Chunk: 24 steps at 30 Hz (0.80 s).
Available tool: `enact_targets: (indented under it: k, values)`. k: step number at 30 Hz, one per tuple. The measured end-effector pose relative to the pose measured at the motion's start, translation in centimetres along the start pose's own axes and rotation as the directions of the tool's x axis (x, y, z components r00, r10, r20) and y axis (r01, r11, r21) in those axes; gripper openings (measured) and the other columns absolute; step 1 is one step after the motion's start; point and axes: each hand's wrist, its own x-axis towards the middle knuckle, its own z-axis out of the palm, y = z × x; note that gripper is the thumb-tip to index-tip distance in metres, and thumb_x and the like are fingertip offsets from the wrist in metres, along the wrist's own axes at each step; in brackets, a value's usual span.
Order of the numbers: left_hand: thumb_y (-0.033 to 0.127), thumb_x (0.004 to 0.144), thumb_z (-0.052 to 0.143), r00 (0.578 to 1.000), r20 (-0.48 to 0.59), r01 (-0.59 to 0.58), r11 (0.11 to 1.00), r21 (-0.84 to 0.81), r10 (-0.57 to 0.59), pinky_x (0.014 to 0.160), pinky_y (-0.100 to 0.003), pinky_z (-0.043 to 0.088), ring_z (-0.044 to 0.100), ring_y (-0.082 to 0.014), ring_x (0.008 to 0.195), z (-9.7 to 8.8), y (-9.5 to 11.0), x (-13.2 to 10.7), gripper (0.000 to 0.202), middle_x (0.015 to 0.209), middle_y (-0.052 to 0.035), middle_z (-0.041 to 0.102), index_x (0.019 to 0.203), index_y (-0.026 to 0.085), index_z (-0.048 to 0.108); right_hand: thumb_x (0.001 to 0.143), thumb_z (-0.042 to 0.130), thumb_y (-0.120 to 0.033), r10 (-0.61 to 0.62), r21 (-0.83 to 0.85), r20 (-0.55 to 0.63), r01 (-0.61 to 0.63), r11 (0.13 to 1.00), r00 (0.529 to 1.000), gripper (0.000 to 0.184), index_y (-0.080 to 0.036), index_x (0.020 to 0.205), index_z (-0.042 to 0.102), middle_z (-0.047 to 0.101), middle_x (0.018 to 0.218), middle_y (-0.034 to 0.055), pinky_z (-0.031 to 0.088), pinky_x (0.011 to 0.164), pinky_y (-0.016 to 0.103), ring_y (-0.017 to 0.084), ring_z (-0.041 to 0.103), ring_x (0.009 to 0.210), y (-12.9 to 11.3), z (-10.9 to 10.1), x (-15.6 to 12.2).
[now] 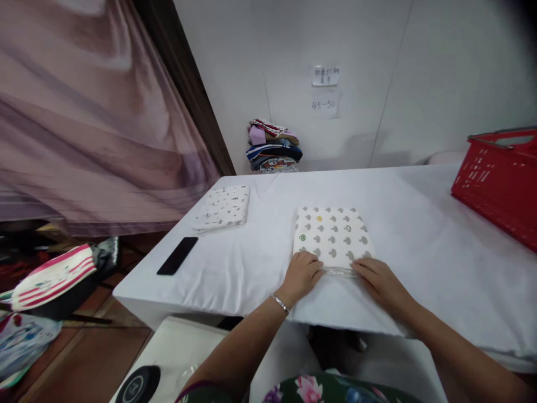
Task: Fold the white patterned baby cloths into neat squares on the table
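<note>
The white-covered tabletop (419,224) carries a folded grey-print cloth (331,232) near its front edge. The left hand (301,275) and right hand (382,282) rest loosely curled on the cloth's near corners; whether they pinch it, I cannot tell. An uneven pull might skew its layers. Room at the front is tight; more open surface lies rightward, towards the red basket (499,187)

Folded cloth (333,236): white; motifs mostly grey, one yellow, some green. Phone (178,256), 9 o'clock from cloth: black.
</note>
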Motion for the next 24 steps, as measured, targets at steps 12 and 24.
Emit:
enact_targets:
  k: [12, 24]
  values:
    - [0.029, 0.078, 0.057, 0.724, -0.123, 0.628, 0.723, -0.290, -0.678, 0.081, -0.031, 0.043, 0.055, -0.0183, 0.093, -0.5, -2.4, 1.4, 0.026, 0.105, -0.0063, 0.058, 0.102, 0.019, 0.057, 0.082, 0.045, -0.052, 0.676, 0.230, -0.024, -0.654, 0.721, 0.737, 0.046, -0.021, 0.113, 0.058, 0.058, 0.118, 0.0085, 0.051, 0.079, 0.036, 0.024, 0.056, 0.104, 2.8, -0.4, 1.2]
    - [0.038, 0.072, 0.061, 0.666, 0.209, 0.736, 0.585, -0.340, -0.716, 0.072, -0.030, 0.046, 0.061, -0.0214, 0.088, -0.1, 0.9, 1.5, 0.046, 0.101, -0.0053, 0.065, 0.114, 0.023, 0.048, 0.066, 0.062, -0.050, 0.769, 0.377, 0.125, -0.747, 0.548, 0.627, 0.072, -0.020, 0.130, 0.048, 0.062, 0.112, 0.0115, 0.052, 0.075, 0.037, 0.028, 0.063, 0.092, 8.1, -1.9, 1.4]
